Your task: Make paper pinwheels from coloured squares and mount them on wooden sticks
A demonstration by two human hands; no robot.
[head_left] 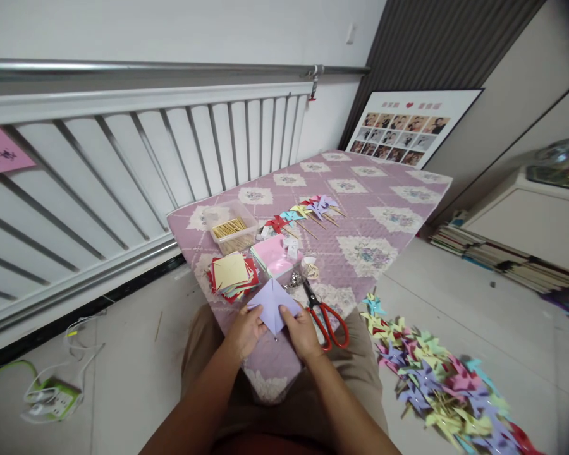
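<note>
A lavender paper square (pixel 274 303), slit in from its corners, is held diamond-wise over the near corner of the table. My left hand (pixel 248 330) pinches its left side, and my right hand (pixel 302 330) grips its right side with the thumb on top. Beside my right hand lie scissors (pixel 329 323) with red handles and dark blades. Left of the square sits a stack of coloured paper squares (pixel 231 272), cream on top. Just beyond it are a pink-lined box (pixel 277 258), some small metal pieces (pixel 294 279) and a little cup (pixel 310 268) of small pale pieces.
A clear plastic tub (pixel 232 227) of thin wooden sticks stands at the table's left. Finished paper pinwheels (pixel 303 212) lie farther back. Many more pinwheels (pixel 436 379) are heaped on the floor at right. A power strip (pixel 54 399) with cables lies on the left floor, near a radiator (pixel 171 145).
</note>
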